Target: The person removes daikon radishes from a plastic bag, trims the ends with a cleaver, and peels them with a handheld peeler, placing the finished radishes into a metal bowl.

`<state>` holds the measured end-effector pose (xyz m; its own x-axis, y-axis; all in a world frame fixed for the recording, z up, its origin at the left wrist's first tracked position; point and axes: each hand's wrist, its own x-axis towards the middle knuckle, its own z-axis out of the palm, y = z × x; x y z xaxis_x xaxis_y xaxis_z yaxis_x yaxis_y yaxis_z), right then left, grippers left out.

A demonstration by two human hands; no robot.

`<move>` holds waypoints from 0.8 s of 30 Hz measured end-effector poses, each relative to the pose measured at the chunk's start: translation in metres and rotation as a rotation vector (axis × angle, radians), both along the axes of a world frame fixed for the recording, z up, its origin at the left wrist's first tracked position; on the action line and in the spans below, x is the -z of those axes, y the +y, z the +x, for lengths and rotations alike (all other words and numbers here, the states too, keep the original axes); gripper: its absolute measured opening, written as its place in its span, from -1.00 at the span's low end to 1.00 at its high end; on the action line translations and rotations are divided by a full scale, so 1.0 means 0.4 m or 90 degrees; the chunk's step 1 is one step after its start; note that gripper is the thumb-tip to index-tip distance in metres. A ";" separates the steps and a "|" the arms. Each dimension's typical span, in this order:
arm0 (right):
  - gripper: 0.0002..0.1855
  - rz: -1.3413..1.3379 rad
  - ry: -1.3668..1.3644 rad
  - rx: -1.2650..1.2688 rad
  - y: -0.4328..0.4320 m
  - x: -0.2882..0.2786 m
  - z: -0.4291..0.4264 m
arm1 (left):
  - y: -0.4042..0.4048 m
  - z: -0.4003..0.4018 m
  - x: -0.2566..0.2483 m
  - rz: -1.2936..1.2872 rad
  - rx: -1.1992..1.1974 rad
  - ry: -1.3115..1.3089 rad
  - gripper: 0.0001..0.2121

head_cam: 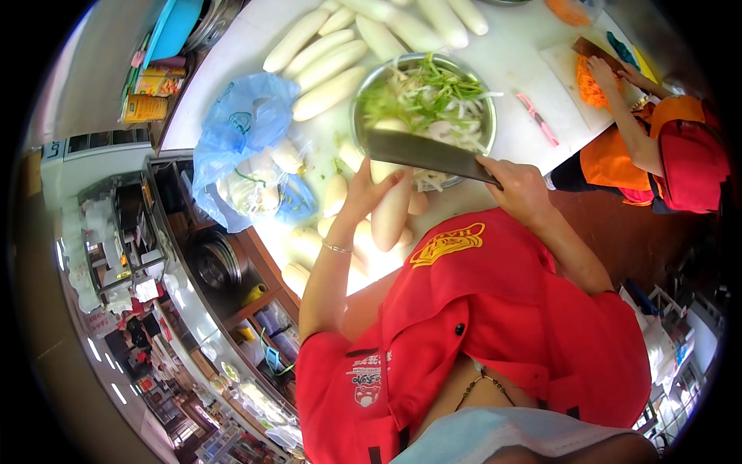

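My left hand (pixel 371 188) grips a white radish (pixel 390 217) over the near edge of a steel bowl (pixel 493 124). My right hand (pixel 519 188) is closed on the handle of a cleaver (pixel 429 153), whose broad blade lies across the radish's far end. Green leafy stems and pale peelings (pixel 446 87) fill much of the bowl. More white radishes (pixel 336 194) lie left of and beneath my left hand. Peeled-looking white radishes (pixel 330 93) are heaped beyond the bowl on the white tabletop (pixel 498 64).
A blue plastic bag (pixel 249 116) with radishes lies at the left. A pink peeler (pixel 538 119) rests right of the bowl. Farther right, a co-worker's hands (pixel 606 72) hold a cleaver (pixel 597 51) by shredded carrot (pixel 588 87) on a cutting board (pixel 565 72). Shelves (pixel 249 301) stand at the left.
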<state>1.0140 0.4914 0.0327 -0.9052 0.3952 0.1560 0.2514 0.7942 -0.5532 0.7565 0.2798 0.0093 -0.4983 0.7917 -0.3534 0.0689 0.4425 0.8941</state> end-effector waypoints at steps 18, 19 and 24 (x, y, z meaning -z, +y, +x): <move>-0.52 0.105 -0.002 -0.103 0.008 -0.055 -0.013 | -0.039 0.121 -0.014 0.115 0.001 0.114 -0.44; -0.53 0.102 -0.005 -0.104 0.008 -0.056 -0.012 | -0.039 0.122 -0.014 0.111 0.005 0.122 -0.44; -0.53 0.074 0.030 -0.112 0.012 -0.060 -0.012 | -0.041 0.127 -0.027 0.110 0.017 0.153 -0.46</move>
<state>1.0093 0.4961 0.0566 -0.9491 0.2091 0.2356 0.0792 0.8824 -0.4638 0.8074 0.2634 0.0202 -0.5301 0.8435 -0.0863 0.2979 0.2805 0.9125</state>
